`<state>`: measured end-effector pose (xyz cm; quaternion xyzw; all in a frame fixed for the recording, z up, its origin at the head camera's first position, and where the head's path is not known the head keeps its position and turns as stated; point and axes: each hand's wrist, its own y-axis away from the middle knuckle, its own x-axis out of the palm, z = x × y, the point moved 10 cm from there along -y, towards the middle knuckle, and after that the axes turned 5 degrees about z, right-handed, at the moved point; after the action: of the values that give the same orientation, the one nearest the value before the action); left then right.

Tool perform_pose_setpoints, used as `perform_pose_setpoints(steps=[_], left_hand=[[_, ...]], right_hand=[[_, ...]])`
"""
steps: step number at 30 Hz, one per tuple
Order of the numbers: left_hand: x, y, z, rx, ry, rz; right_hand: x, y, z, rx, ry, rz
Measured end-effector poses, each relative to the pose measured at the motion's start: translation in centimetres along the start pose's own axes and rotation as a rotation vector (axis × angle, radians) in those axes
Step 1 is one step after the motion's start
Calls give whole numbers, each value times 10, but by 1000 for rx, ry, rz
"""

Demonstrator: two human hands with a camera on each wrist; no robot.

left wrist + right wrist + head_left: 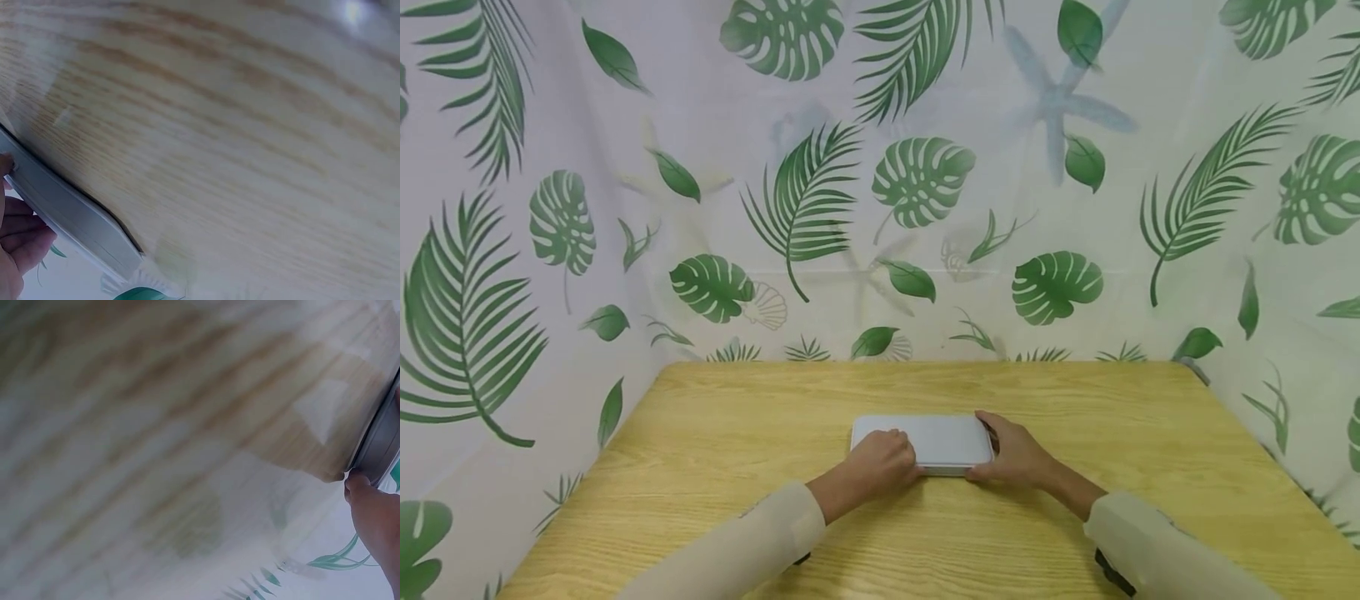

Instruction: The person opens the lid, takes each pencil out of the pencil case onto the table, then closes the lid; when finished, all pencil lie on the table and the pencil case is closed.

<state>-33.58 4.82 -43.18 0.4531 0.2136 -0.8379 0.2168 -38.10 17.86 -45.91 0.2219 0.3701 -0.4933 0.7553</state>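
A flat, light grey-white rectangular case (951, 439) with rounded corners lies on the table in front of me. My left hand (882, 460) is at its front left part, fingers curled over the top and thumb at the front side. In the left wrist view, that thumb meets the grey side of the case (72, 209) near a small detail too unclear to name. My right hand (1017, 454) grips the right end, thumb at the front corner and fingers round the back corner. In the right wrist view only part of the case (380, 444) shows beside the thumb.
The wood-grain table (737, 475) extends around the case on all sides. Behind it and at both sides hangs a white curtain (970, 292) with green leaf prints. Dark bands show beneath both light sleeves.
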Motion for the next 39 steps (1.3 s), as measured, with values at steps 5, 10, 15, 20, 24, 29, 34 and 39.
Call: perform_pose_setpoints(steps=[5, 10, 15, 20, 24, 29, 34, 39], left_hand=[[-1, -1, -8, 82, -116, -29], [-3, -2, -16, 159, -195, -90], [-2, -2, -22, 234, -241, -92], [0, -1, -22, 271, -266, -86], [4, 1, -14, 221, -245, -58], [10, 3, -15, 228, -290, -53], [15, 2, -22, 320, -387, -45], [13, 4, -25, 386, -421, -81]], right_hand=[[-4, -1, 1, 0, 41, -6], [-5, -2, 3, -13, 48, 1], [-3, -3, 2, -15, 67, 6], [-2, -3, 0, -20, 77, 5], [0, -2, 1, -20, 81, 11], [-1, -1, 2, -21, 80, 9], [-1, -2, -1, -22, 60, 4], [0, -3, -3, -27, 64, 3]])
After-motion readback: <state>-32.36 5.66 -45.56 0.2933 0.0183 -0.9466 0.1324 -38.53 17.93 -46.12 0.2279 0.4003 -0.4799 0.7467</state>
